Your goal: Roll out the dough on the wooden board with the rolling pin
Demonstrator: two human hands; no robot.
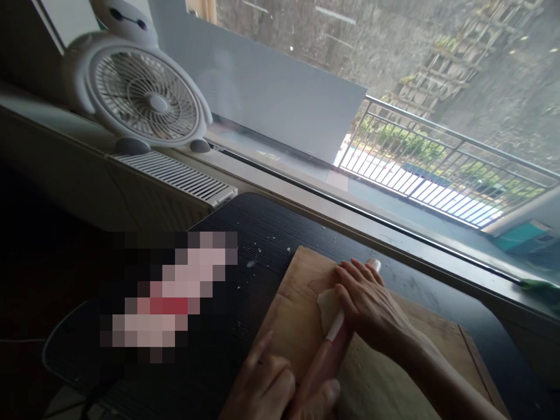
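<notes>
Right hand [371, 303]: you are laying it nearly flat, fingers extended, over the far part of a pinkish, long, cylindrical rolling pin [322, 363], touching it from above rather than wrapping it, probably so the palm is spreading pressure
Left hand [273, 376]: you are curling the fingers beside the pin's near part, the thumb showing on its other side; the bottom edge is cutting off the palm, so you cannot tell how firmly it is holding
Pin's place: it is lying across a cream-coloured, ragged-edged, flat piece of dough [327, 309] on a light-brown, rectangular wooden board [291, 291]
Pin's long axis: it is running diagonally, from the near end at lower left to the rounded far end at upper right, which is pointing towards the window [271, 99], roughly parallel to the board's left edge
Two-handed spacing: you are keeping one hand towards each end, likely to be balancing the load along the pin
Board's place: it is resting on a black, round-cornered, wood-grained tabletop [249, 224], seemingly giving the dough a flat backing
</notes>
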